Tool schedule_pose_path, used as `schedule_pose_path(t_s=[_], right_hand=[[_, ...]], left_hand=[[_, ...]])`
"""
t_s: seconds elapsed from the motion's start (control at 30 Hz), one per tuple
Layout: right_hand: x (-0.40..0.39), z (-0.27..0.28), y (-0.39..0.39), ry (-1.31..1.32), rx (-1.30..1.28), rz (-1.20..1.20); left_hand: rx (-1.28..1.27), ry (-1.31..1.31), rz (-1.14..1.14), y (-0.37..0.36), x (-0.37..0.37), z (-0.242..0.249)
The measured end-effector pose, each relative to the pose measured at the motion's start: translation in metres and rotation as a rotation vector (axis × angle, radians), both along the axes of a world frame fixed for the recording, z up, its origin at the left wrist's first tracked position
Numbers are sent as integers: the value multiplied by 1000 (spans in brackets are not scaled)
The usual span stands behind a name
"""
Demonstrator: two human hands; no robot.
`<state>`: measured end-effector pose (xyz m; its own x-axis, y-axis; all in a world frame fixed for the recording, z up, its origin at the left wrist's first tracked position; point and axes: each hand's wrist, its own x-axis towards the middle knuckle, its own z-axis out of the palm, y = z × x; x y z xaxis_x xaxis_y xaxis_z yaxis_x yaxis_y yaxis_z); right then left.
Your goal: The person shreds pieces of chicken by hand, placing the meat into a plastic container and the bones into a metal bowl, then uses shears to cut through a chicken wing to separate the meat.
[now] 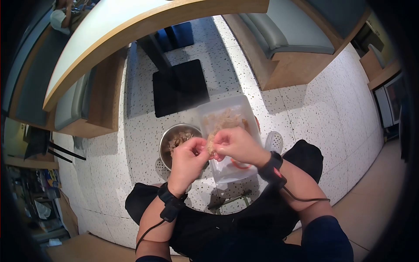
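Meat piece [211,144] pinched between fingertips of both hands: left hand [187,158] and right hand [238,146] both clenched on it, held above the floor. Directly below: clear plastic tub [227,168] with shredded meat; metal bowl [168,142] just beside it on the left.

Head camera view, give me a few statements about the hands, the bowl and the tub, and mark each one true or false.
1. Both hands, left hand and right hand, are on one pale piece of food. True.
2. The metal bowl sits to the right of the clear tub. False: the bowl is to the tub's left.
3. The tub holds pale shredded food. True.
4. The bowl and tub rest on a wooden table. False: they sit low on the speckled floor.
5. Each wrist wears a black band with a cable. True.
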<state>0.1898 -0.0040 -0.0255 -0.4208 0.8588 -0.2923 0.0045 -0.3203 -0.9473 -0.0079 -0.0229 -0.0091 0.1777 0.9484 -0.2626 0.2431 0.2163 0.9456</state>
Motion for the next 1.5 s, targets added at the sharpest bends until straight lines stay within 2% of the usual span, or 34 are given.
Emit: schedule_pose_path(t_s=[0.13, 0.3, 0.4, 0.47, 0.53, 0.7, 0.87, 1.07, 1.27, 1.3, 1.37, 1.5], right_hand=[[-3, -3, -3, 44, -37, -43], [-10, -9, -5, 69, -37, -108], [-11, -11, -8, -5, 62, -121], [-13, -14, -8, -190, 344, -161], [-15, -15, -10, -179, 358, -192], [-15, -16, -9, -154, 405, -255], [-15, -9, -10, -358, 504, -294], [-20, -6, -11, -489, 536, -365], [-24, -15, -10, -421, 621, -456], [-22, -14, -10, -421, 621, -459], [-20, -11, -8, -135, 331, -438], [-11, -14, -2, -1, 164, -382]], left_hand=[[180, 163, 14, 0, 1, -12], [293, 216, 17, -2, 3, -8], [391, 275, -6, -3, 6, -4], [433, 308, -42, -2, 8, 0], [491, 351, -83, -1, 10, 2], [536, 373, -93, 2, 13, -3], [515, 353, -94, 1, 19, -7], [663, 457, -79, 0, 31, -13], [676, 511, -84, 7, 34, -13], [632, 508, -64, 10, 31, -10], [586, 504, -45, 13, 29, -7], [615, 471, -50, 12, 29, -7]])
